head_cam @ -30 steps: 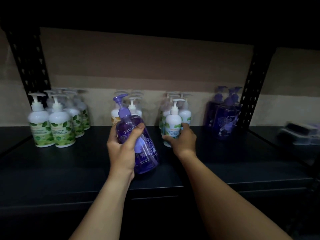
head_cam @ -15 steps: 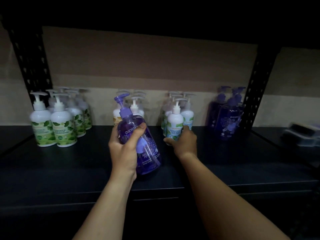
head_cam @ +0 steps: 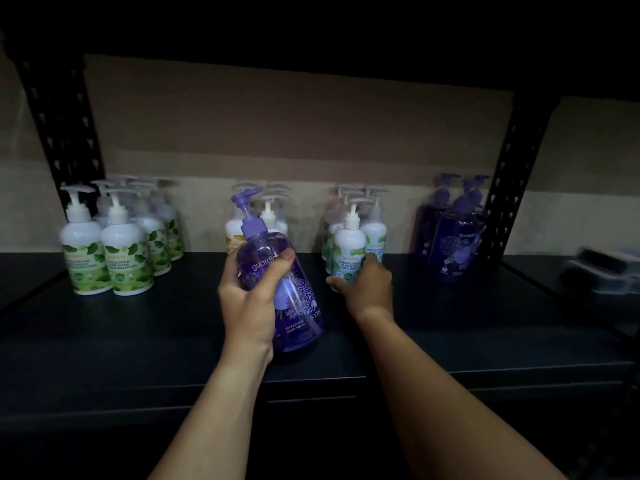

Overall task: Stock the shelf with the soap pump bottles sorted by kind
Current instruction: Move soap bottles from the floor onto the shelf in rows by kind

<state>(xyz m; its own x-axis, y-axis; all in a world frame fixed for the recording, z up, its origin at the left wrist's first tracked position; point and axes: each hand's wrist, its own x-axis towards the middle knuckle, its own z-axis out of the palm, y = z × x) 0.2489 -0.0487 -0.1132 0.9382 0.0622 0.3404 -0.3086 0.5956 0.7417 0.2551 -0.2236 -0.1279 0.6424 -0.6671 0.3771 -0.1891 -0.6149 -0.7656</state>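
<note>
My left hand grips the purple hand-wash bottle, pump tilted up-left; the purple group stands far right, beyond my right hand, which holds the mint bottle.

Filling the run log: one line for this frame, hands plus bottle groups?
left hand: grips purple bottle, tilted, above shelf | right hand: on front cool-mint bottle | purple group: far right
</note>
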